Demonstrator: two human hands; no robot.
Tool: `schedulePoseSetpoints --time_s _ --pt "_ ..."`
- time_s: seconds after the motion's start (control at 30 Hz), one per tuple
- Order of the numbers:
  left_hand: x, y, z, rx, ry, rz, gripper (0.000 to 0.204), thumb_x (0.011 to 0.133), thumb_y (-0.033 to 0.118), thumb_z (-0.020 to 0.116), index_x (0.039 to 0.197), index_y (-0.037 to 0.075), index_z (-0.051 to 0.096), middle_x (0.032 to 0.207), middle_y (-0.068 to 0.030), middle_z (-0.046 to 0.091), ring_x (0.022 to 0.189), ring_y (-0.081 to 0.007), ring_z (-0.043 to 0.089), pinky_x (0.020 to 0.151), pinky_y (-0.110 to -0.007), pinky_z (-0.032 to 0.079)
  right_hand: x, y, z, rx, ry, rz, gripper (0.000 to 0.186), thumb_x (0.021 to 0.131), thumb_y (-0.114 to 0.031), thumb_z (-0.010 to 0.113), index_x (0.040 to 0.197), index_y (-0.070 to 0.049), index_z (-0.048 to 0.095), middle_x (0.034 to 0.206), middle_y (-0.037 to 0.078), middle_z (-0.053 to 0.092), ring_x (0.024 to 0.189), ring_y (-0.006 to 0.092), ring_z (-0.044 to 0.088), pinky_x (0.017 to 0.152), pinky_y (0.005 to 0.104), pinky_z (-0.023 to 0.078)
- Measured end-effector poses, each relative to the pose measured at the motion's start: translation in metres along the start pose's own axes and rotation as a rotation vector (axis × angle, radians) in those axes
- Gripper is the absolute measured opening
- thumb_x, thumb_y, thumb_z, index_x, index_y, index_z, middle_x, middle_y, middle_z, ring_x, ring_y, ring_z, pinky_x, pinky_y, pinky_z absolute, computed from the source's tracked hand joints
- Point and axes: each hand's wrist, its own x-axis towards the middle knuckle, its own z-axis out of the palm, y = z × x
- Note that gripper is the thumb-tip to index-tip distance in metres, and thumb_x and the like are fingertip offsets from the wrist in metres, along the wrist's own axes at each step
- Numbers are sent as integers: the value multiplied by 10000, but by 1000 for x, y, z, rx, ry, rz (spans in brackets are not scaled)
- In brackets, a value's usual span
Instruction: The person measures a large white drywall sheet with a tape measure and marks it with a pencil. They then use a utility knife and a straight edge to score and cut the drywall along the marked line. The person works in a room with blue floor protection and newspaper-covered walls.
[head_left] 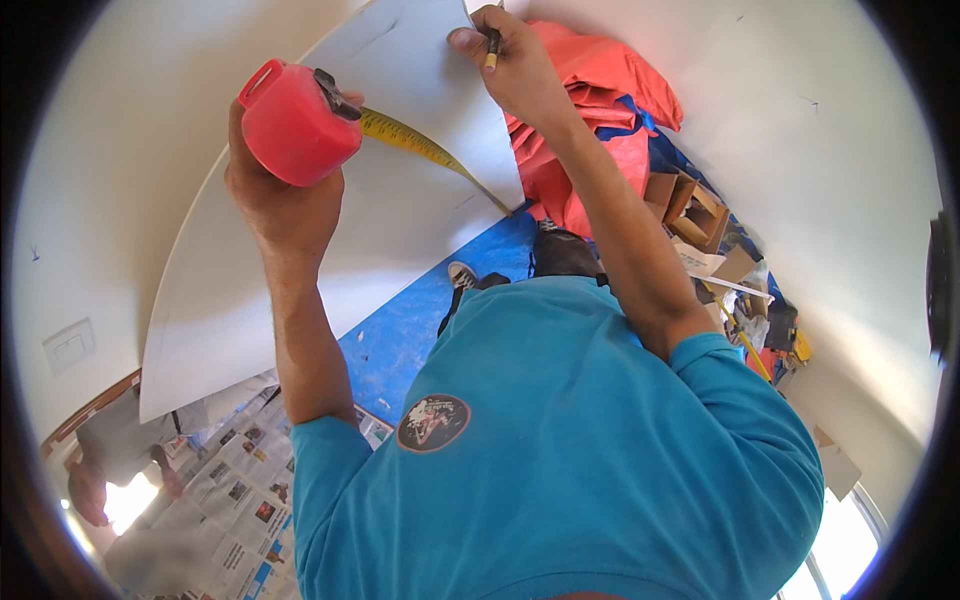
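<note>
My left hand [275, 200] is closed around a red tape measure [298, 130] with a black lock, at upper left. Its yellow blade [410, 142] runs down diagonally across a large white board [250, 300] to near the board's lower right corner. My right hand [510, 70] is at the board's upper right edge, fingers closed on a short dark pencil [492, 48] with a pale end. The board stands in front of me with a long curving left edge; whether the blade's tip is hooked on it is too small to tell.
Red tarpaulin [575, 90] is piled behind the board. Cardboard boxes [700, 215] and clutter line the right wall [820, 150]. Blue sheeting [390, 350] and newspapers [230, 480] cover the floor. A wall switch [68, 343] is at left. My shoe [462, 276] shows below.
</note>
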Motion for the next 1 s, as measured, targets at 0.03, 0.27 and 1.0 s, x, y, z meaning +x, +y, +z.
schedulePoseSetpoints --time_s 0.03,0.27,1.0 --pt "1 0 0 -4 -4 8 468 848 -116 750 1257 29 576 1051 -100 814 996 -217 781 920 -336 595 -1 0 -2 -7 -11 30 266 1051 -237 718 1067 25 673 737 68 499 696 151 463 631 359 421" --pt "1 0 1 13 -4 32 528 834 -110 761 1298 20 547 1057 -112 812 1000 -219 786 913 -332 599 1 6 -2 -29 -14 19 332 1069 -320 698 1068 11 673 741 68 503 702 160 461 644 369 431" --pt "70 -5 31 -14 -51 154 297 913 -10 766 1173 7 623 1018 -95 753 852 -208 716 777 -319 577 5 1 -21 -3 -105 75 371 1072 -386 684 1039 -17 675 726 8 432 691 118 407 646 333 409"
